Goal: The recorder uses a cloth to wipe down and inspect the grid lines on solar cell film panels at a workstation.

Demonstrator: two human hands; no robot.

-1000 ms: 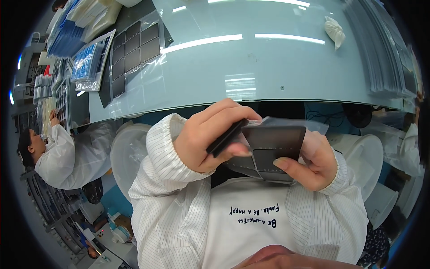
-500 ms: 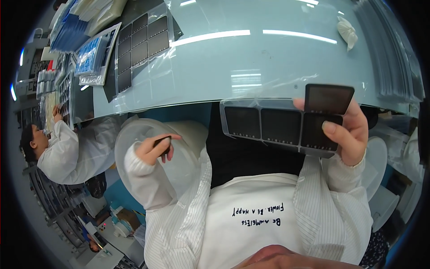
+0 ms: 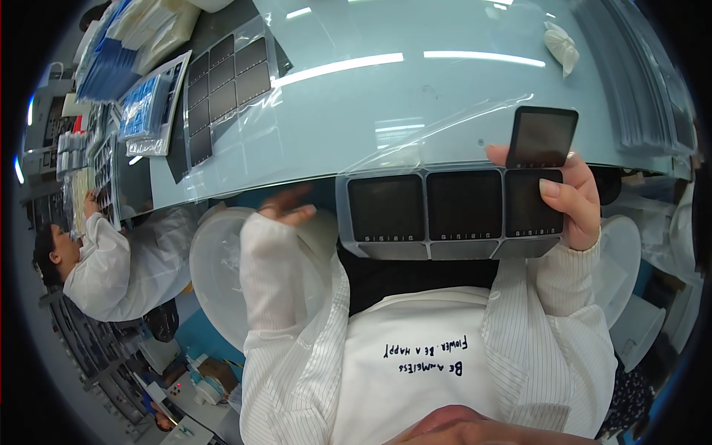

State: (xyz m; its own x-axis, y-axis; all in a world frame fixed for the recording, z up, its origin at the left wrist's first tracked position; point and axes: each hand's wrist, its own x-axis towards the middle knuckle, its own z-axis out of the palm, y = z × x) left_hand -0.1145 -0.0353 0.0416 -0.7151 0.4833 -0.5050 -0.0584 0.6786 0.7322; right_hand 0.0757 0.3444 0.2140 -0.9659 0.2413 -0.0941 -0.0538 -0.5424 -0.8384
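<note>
My right hand point(image 3: 578, 196) grips a clear plastic pocket sheet point(image 3: 343, 211) by its right end, thumb on the near face and fingers behind. Three dark, square, glossy plates point(image 3: 463, 205) sit side by side in its pockets, each with a row of small pale marks along the lower edge. One more dark plate point(image 3: 545, 136) stands up above the sheet's right end, by the fingers of that hand. Smeared by motion, my left hand point(image 3: 285, 206) is off the sheet's left end, over a white bin; whether it holds anything cannot be made out.
The glass-topped table point(image 3: 356, 96) has its edge just beyond the sheet. More dark plates point(image 3: 226, 85) in clear pockets lie at the far left, beside blue packs point(image 3: 144, 104). A knotted white plastic bundle point(image 3: 561, 48) and stacked clear sheets point(image 3: 630, 81) are at right. White bins point(image 3: 215, 274) flank me; a person point(image 3: 126, 256) sits at left.
The pocket sheet has swung level and shifted left, facing me more squarely. My left hand has moved up and right, toward the sheet; the small dark piece seen in it before no longer shows.
</note>
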